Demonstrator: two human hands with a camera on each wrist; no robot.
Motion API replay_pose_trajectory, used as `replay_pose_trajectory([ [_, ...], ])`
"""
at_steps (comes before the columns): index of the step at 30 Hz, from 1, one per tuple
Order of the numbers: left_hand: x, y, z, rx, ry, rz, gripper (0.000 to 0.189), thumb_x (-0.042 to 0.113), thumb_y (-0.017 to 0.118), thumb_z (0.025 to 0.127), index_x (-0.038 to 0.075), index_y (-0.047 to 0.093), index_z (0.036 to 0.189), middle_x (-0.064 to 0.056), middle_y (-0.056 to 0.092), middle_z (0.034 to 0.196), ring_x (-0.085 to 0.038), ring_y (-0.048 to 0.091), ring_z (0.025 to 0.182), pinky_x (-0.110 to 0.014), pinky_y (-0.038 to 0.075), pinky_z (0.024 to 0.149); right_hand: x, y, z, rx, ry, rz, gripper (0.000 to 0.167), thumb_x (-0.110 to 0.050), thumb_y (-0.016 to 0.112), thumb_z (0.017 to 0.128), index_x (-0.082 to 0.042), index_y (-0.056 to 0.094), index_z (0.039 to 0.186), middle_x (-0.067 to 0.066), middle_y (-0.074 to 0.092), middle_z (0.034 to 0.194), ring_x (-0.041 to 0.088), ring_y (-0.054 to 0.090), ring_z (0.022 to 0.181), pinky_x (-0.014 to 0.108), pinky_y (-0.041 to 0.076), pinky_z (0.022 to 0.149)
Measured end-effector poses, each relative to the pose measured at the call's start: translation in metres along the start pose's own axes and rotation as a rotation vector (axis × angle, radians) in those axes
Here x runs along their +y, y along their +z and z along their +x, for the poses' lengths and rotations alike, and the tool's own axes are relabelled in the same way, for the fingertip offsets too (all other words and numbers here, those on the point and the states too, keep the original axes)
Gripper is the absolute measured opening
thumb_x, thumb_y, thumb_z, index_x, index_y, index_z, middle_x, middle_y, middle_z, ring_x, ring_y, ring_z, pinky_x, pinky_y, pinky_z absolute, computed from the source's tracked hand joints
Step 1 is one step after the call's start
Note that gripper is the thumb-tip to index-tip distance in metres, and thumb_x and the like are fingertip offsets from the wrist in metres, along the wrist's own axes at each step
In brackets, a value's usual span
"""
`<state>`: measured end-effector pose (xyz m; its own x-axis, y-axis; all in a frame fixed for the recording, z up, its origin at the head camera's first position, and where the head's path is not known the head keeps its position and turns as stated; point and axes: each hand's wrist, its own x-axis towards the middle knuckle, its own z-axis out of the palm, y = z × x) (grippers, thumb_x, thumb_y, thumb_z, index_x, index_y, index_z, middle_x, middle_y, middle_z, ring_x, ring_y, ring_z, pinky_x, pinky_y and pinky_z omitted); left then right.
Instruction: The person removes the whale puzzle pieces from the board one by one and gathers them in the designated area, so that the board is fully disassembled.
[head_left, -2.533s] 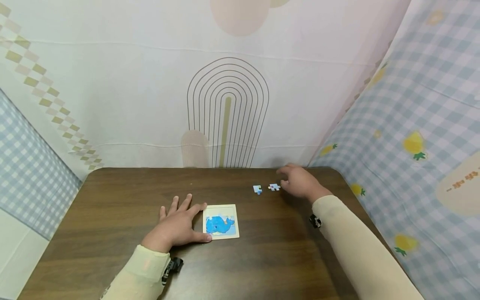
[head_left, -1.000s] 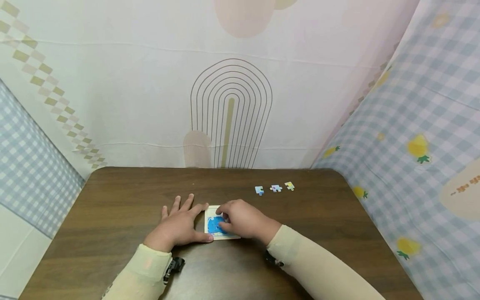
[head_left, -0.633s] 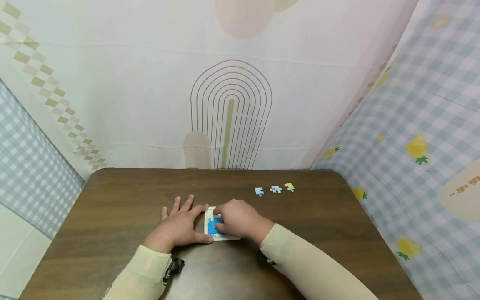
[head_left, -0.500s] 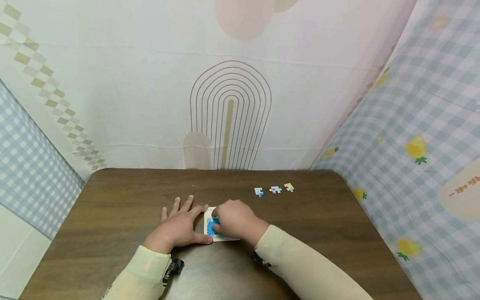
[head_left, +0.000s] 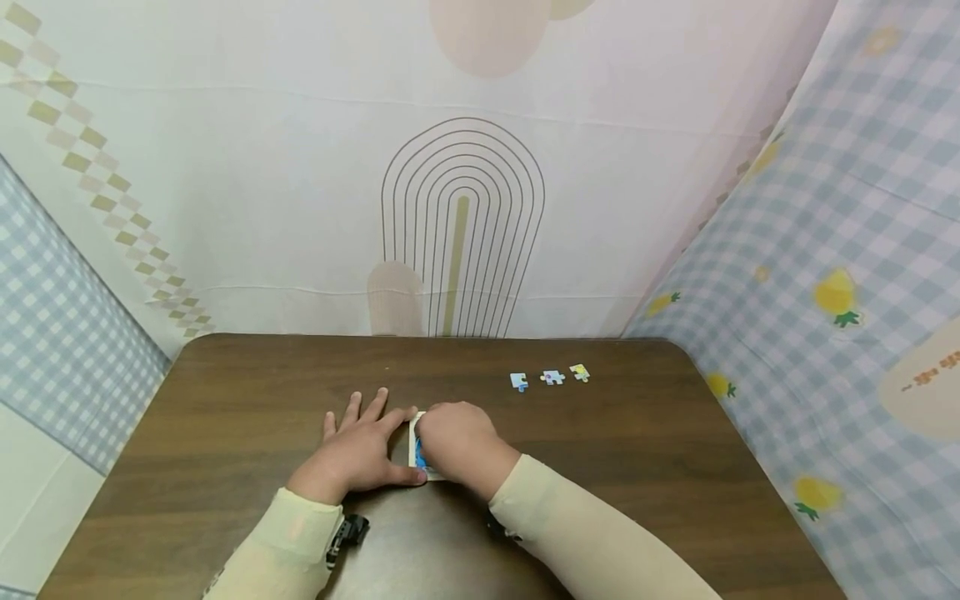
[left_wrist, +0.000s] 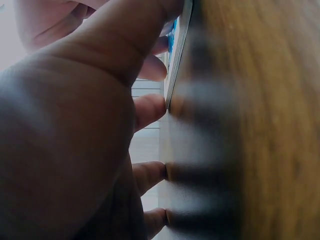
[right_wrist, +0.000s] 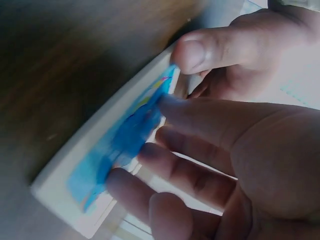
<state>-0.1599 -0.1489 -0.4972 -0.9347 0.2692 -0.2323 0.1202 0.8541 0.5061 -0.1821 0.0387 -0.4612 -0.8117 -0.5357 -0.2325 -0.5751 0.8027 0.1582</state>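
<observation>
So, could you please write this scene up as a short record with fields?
Table: brown, wood-grained
Frame: pale-rimmed, flat on the table, with a blue picture inside
Left hand: fingers spread, thumb and forefinger at the frame's left side
Right hand: over the frame, fingers touching the picture
Loose pieces: three in a row beyond the frame, to the right: two pale blue, one yellowish
Hidden: most of the picture in the head view

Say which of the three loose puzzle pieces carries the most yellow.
The rightmost piece: it shows a broad yellow patch, while the leftmost piece and middle piece look mainly pale blue.
</observation>
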Motion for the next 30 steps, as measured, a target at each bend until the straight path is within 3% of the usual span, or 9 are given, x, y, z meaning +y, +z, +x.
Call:
replay_pose_trajectory([
  [5,0.0,-0.001,0.0,0.002,0.005,0.008,0.111,0.08,0.09,0.077,0.037,0.049,0.171,-0.019,0.013,0.19,-0.06,-0.001,0.172,-0.092,0.0,0.125,-0.008,-0.007,0.002,-0.021,0.038,-0.018,0.054,-0.05,0.091,0.095,-0.026,0.079,0.142,-0.003,0.083,0.121,0.017,0.078,0.101,0.04,0.068,0.083],
  [15,0.002,-0.004,-0.002,0.014,0.016,0.025,0.114,0.084,0.088,0.075,0.037,0.049,0.171,-0.021,0.015,0.189,-0.062,0.003,0.171,-0.094,0.003,0.124,-0.015,-0.013,0.004,-0.04,0.069,0.001,0.071,-0.053,0.096,0.088,-0.025,0.075,0.149,-0.002,0.084,0.123,0.021,0.08,0.108,0.042,0.069,0.088],
  [22,0.002,-0.003,-0.002,0.012,0.014,0.021,0.113,0.083,0.089,0.076,0.037,0.049,0.171,-0.021,0.015,0.189,-0.062,0.002,0.171,-0.094,0.003,0.124,-0.013,-0.013,0.007,-0.069,0.081,0.012,0.061,-0.047,0.089,0.097,-0.03,0.072,0.153,-0.002,0.081,0.133,0.02,0.078,0.118,0.042,0.068,0.093],
  [30,0.002,-0.001,0.0,-0.003,0.003,0.017,0.113,0.082,0.089,0.077,0.036,0.048,0.172,-0.02,0.013,0.189,-0.062,0.0,0.172,-0.093,0.001,0.124,-0.011,-0.013,0.009,-0.076,0.058,0.04,0.065,-0.046,0.09,0.097,-0.034,0.068,0.157,-0.003,0.08,0.136,0.018,0.075,0.123,0.043,0.068,0.093],
])
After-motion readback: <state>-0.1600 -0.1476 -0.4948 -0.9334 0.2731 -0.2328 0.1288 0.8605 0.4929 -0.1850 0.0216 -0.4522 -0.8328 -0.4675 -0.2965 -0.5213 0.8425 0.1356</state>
